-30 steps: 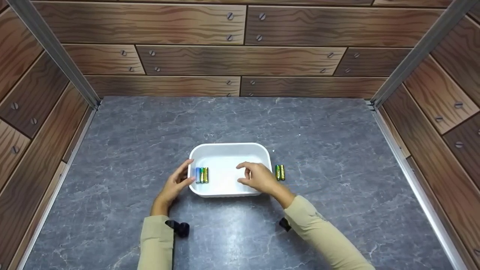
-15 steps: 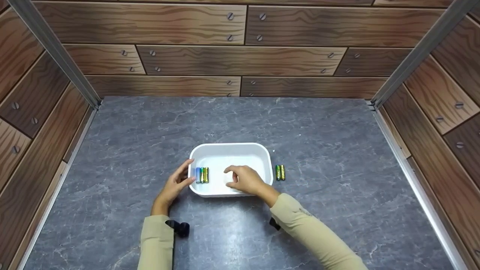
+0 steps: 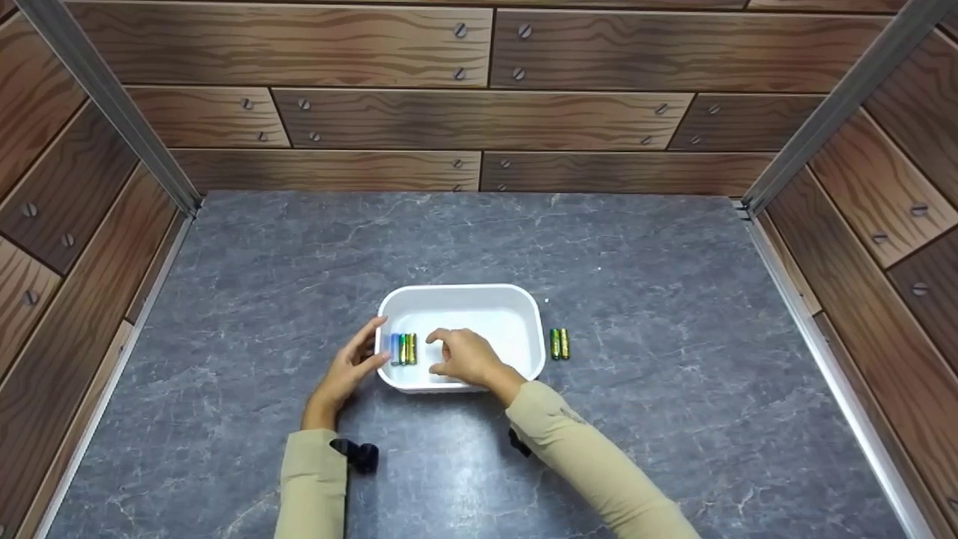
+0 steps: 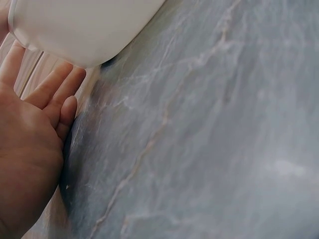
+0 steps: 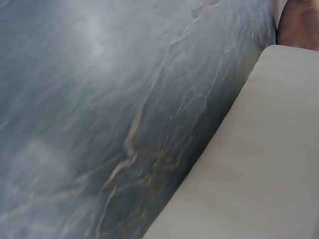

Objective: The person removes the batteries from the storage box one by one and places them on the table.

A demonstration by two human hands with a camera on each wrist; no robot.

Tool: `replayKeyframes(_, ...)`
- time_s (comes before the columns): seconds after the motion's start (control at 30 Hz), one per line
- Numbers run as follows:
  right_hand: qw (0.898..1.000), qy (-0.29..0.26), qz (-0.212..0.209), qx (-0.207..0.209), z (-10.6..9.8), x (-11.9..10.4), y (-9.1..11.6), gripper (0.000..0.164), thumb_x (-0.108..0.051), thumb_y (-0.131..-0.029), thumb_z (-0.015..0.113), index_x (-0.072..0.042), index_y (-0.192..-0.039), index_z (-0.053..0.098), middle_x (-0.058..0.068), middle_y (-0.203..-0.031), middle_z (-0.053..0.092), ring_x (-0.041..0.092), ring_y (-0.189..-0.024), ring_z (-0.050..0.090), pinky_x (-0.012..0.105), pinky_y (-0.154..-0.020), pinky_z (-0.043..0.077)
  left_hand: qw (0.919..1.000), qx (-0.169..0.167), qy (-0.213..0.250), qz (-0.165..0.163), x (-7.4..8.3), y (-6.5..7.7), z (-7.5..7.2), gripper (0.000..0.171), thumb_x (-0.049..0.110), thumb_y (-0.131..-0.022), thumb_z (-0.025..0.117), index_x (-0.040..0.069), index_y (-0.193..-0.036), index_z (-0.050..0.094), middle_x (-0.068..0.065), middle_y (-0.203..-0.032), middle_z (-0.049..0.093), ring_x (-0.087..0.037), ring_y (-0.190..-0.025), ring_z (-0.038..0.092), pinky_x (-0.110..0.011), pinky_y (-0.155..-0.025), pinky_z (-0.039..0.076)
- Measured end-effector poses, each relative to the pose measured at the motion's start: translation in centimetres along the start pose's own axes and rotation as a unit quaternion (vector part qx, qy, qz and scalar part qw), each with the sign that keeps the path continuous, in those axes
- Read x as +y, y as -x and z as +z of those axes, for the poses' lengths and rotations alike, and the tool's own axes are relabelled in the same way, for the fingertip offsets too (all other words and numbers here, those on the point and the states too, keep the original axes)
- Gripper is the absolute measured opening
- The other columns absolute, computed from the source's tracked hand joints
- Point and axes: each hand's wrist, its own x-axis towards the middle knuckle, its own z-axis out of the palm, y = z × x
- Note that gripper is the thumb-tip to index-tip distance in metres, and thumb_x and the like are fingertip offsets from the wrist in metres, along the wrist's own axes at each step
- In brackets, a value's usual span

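A white rectangular tub [image 3: 509,322] stands on the grey marbled table. Inside, at its left end, several batteries [image 3: 408,349] lie side by side, coloured blue, green and gold. My left hand [image 3: 350,367] is at the tub's left end, thumb and index fingertips at the rim; in the left wrist view its fingers stretch along the outer wall. My right hand [image 3: 471,358] reaches over the near rim into the tub, thumb and index finger spread apart just right of the batteries. No object shows between them. The right wrist view catches only a corner of this hand [image 5: 301,25].
Two green-and-gold batteries [image 3: 560,344] lie on the table just right of the tub. Wood-patterned panels [image 3: 584,120] close off the back and both sides, with metal posts [image 3: 846,105] at the corners.
My right hand has moved left across the inside of the tub, closer to the batteries there. My left hand, the tub and the batteries have stayed where they were.
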Motion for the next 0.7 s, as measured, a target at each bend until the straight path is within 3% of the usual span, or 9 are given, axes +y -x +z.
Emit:
replayKeyframes(0.5, 0.999, 0.003, 0.033, 0.014, 1.3, -1.2, -1.9, 0.053, -0.025, -0.074, 0.082, -0.012, -0.121, 0.061, 0.008, -0.081, 0.066, 0.010, -0.065, 0.046, 0.023, -0.058, 0.034, 1.0000, -0.003, -0.004, 0.006, 0.1, -0.1, 0.1, 0.061, 0.000, -0.090, 0.061, 0.003, -0.147, 0.038, -0.026, -0.142, 0.049, -0.017, -0.112, 0.056, -0.018, -0.089, 0.046)
replayKeyframes(0.7, 0.998, 0.011, 0.056, 0.005, 1.9, -1.5, -2.5, 0.063, -0.026, -0.074, 0.083, -0.012, -0.130, 0.057, 0.010, -0.091, 0.070, 0.016, -0.075, 0.056, 0.029, -0.068, 0.046, 1.0000, -0.004, -0.003, 0.008, 0.0, 0.0, 0.0, 0.062, 0.000, -0.090, 0.062, 0.002, -0.147, 0.037, -0.027, -0.141, 0.049, -0.013, -0.111, 0.056, -0.018, -0.090, 0.046)
